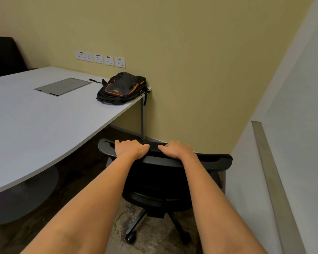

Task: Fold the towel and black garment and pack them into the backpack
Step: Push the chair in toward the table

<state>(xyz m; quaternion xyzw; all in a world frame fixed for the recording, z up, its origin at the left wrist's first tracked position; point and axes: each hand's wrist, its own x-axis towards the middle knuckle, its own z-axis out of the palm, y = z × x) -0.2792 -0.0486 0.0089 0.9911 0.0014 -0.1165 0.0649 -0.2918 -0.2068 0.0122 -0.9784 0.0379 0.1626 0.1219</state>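
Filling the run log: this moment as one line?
left hand, right hand: grip black chair backrest | black-orange backpack: on white table

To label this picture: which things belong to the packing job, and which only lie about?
Job: backpack; left hand and right hand, both gripping the chair.
Lying about: chair, table, wall sockets, grey desk panel.

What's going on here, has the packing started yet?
Not yet. A person stands behind an office chair, with the left hand and the right hand both gripping the top of its back. The backpack lies untouched on the table near the wall. No towel is in view.
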